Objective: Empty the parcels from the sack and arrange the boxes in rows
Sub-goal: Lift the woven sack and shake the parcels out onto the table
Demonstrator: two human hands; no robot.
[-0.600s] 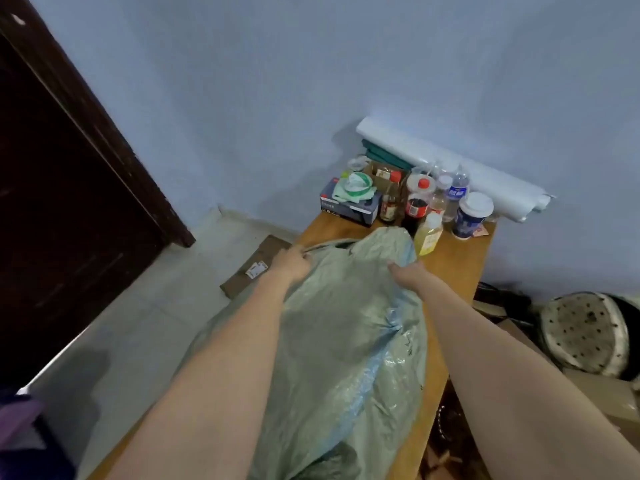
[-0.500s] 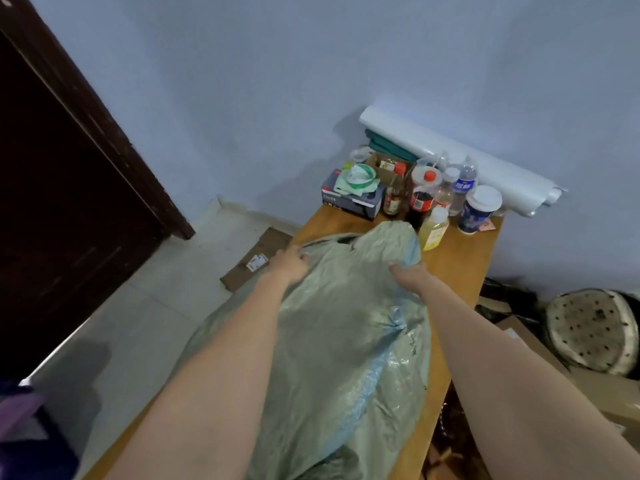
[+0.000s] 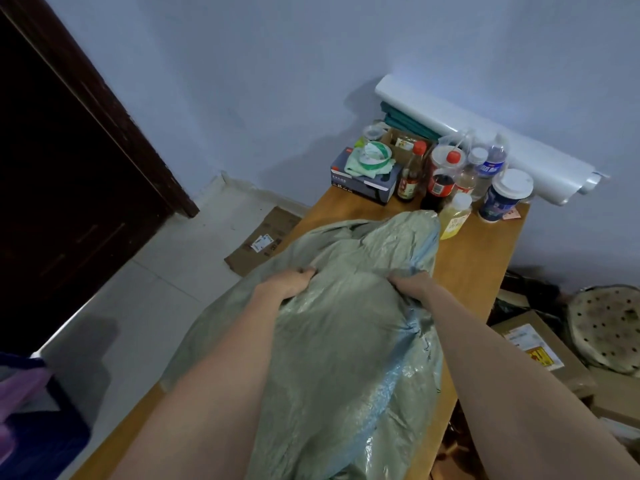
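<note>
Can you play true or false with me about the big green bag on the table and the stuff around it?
1. Both hands are grabbing the green sack. True: the left hand and the right hand each clutch a bunch of it.
2. The sack lies on the floor. False: it lies on the wooden table.
3. Parcels are already lined up in rows on the table. False: no parcel is out of the sack yet.
4. Bottles and a cup stand at the far end of the table by the wall. True: for example the yellow bottle and the blue cup.
5. The flat cardboard is on the table. False: it lies on the floor beside it.
</note>
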